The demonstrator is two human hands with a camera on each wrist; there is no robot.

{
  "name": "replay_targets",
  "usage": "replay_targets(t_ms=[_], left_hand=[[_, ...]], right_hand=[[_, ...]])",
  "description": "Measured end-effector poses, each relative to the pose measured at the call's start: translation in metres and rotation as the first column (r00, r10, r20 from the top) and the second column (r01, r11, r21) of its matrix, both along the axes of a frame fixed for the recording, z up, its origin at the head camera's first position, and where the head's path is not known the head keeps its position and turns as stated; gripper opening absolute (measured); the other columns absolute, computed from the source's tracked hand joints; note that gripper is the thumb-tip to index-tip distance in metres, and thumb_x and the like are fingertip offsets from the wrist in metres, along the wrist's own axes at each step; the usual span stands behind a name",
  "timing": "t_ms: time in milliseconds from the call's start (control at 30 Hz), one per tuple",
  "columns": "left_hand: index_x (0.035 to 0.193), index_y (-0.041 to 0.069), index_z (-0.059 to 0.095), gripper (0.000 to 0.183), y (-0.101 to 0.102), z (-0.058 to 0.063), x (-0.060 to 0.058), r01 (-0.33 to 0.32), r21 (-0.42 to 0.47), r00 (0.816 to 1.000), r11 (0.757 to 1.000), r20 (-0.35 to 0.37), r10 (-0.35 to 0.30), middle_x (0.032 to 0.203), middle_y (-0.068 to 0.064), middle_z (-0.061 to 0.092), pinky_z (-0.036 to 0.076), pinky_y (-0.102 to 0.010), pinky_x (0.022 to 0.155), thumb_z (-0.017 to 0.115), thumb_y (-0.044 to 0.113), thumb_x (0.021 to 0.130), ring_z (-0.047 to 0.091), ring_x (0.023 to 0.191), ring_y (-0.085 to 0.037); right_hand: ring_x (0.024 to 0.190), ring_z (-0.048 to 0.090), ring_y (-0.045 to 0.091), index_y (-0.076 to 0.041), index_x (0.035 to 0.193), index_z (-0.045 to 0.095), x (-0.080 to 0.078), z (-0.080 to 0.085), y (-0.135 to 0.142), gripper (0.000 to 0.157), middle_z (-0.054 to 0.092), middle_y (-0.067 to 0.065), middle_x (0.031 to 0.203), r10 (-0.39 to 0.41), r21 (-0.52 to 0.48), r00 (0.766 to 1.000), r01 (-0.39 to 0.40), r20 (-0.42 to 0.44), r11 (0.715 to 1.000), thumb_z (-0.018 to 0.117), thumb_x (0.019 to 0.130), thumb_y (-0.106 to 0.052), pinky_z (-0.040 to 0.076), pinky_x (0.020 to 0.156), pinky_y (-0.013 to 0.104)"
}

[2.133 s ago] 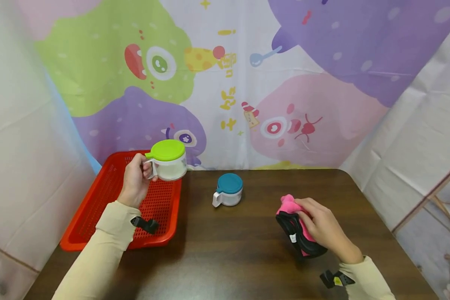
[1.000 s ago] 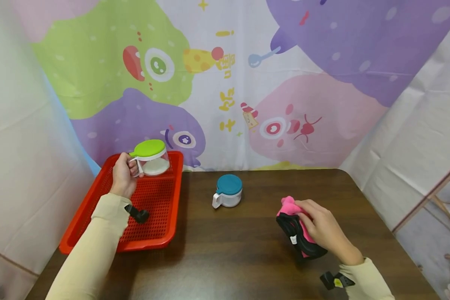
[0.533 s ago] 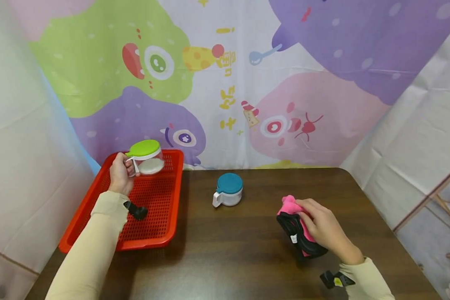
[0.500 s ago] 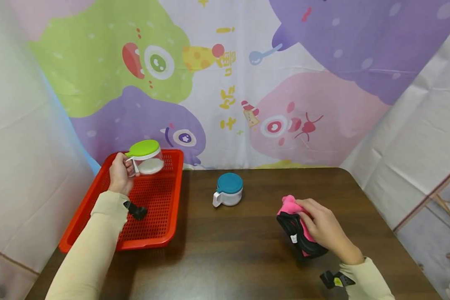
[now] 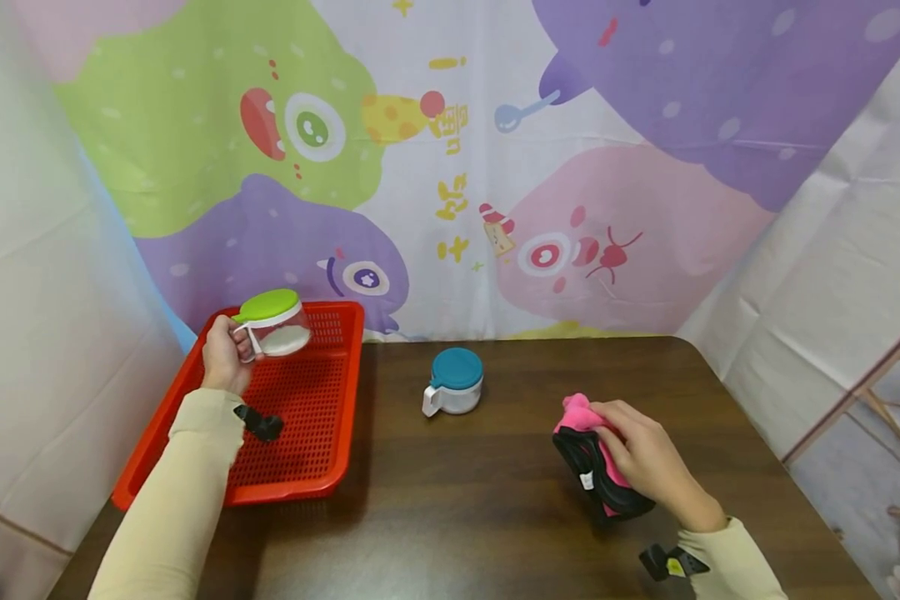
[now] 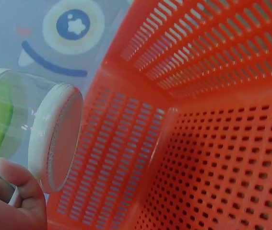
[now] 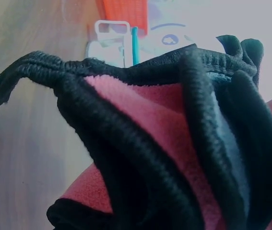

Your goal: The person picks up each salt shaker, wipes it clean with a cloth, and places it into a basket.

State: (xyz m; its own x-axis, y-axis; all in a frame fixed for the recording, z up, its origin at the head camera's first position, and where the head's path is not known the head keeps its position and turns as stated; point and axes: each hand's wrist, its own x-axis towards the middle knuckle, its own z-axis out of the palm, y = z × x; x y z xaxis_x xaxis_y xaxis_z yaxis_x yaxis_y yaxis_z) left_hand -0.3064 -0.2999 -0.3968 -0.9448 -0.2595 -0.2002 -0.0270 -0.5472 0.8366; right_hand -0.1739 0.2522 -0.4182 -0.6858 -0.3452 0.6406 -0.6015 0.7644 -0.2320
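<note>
In the head view my left hand (image 5: pixel 227 354) grips the handle of a clear seasoning jar (image 5: pixel 283 337) with a green lid. It holds the jar over the far part of a red plastic basket (image 5: pixel 348 417), tilted a little. From the left wrist view, the jar's pale base (image 6: pixel 61 139) faces the basket wall, and a white layer shows at the bottom. On the right, my right hand (image 5: pixel 648 450) pinches a folded pink cloth (image 5: pixel 581 415) with black edging. Close up, the cloth (image 7: pixel 145 105) hides most of that hand.
A second jar (image 5: pixel 456 383) with a blue lid stands on the brown table (image 5: pixel 465 517) between the basket and the cloth, its handle toward the front left. A printed curtain (image 5: pixel 450 275) hangs behind the table's back edge.
My left hand has carried the green-lidded jar leftward, from the basket's far right rim to above its inside, and slightly lower just now. The right hand and cloth stay put.
</note>
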Motion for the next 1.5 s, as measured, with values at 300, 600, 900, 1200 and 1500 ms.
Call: replay_targets(t_ms=[300, 600, 900, 1200, 1500], left_hand=[[0.055, 0.013, 0.034, 0.036, -0.006, 0.0, 0.003, -0.038, -0.021, 0.997, 0.999, 0.06, 0.039, 0.047, 0.004, 0.031, 0.034, -0.029, 0.041, 0.033, 0.015, 0.092, 0.019, 0.047, -0.015], [0.054, 0.012, 0.036, 0.037, -0.015, 0.0, 0.006, -0.038, 0.007, 0.991, 0.999, 0.126, 0.037, 0.044, 0.004, 0.034, 0.033, -0.03, 0.041, 0.033, 0.015, 0.09, 0.022, 0.044, -0.015], [0.055, 0.012, 0.042, 0.036, -0.02, -0.003, 0.007, -0.061, -0.041, 0.978, 0.997, 0.195, 0.068, 0.045, 0.003, 0.039, 0.036, -0.03, 0.041, 0.034, 0.016, 0.09, 0.031, 0.04, -0.012], [0.055, 0.011, 0.047, 0.038, -0.022, -0.013, 0.009, -0.101, -0.123, 0.959, 0.987, 0.252, 0.129, 0.045, 0.002, 0.041, 0.042, -0.029, 0.043, 0.037, 0.018, 0.091, 0.035, 0.04, -0.013], [0.059, 0.01, 0.048, 0.036, -0.017, -0.013, 0.007, -0.075, -0.154, 0.963, 0.985, 0.246, 0.112, 0.048, 0.001, 0.042, 0.045, -0.03, 0.047, 0.037, 0.02, 0.092, 0.036, 0.042, -0.015]], right_hand=[[0.086, 0.068, 0.018, -0.003, 0.107, 0.069, 0.002, 0.0, 0.001, 0.034, 0.07, 0.003, 0.098, -0.011, 0.003, 1.0, 0.011, 0.02, 1.0, 0.075, 0.075, 0.004, 0.051, 0.082, 0.019], [0.084, 0.067, 0.017, -0.002, 0.106, 0.069, 0.002, 0.0, 0.001, 0.034, 0.069, 0.004, 0.096, 0.001, 0.003, 1.0, -0.001, 0.022, 1.0, 0.075, 0.074, 0.004, 0.043, 0.088, 0.004], [0.085, 0.067, 0.017, -0.003, 0.107, 0.069, 0.002, 0.001, 0.001, 0.034, 0.069, 0.004, 0.097, -0.002, 0.003, 1.0, 0.002, 0.024, 1.0, 0.075, 0.074, 0.004, 0.046, 0.085, 0.009], [0.085, 0.068, 0.017, -0.003, 0.106, 0.069, 0.004, -0.002, 0.002, 0.034, 0.07, 0.003, 0.096, -0.012, 0.005, 0.999, 0.012, 0.043, 1.0, 0.075, 0.074, 0.004, 0.045, 0.086, 0.008], [0.085, 0.068, 0.018, -0.001, 0.107, 0.068, 0.004, -0.001, 0.001, 0.034, 0.069, 0.005, 0.096, -0.019, 0.021, 0.998, 0.018, 0.053, 1.0, 0.075, 0.074, 0.005, 0.057, 0.076, 0.041]])
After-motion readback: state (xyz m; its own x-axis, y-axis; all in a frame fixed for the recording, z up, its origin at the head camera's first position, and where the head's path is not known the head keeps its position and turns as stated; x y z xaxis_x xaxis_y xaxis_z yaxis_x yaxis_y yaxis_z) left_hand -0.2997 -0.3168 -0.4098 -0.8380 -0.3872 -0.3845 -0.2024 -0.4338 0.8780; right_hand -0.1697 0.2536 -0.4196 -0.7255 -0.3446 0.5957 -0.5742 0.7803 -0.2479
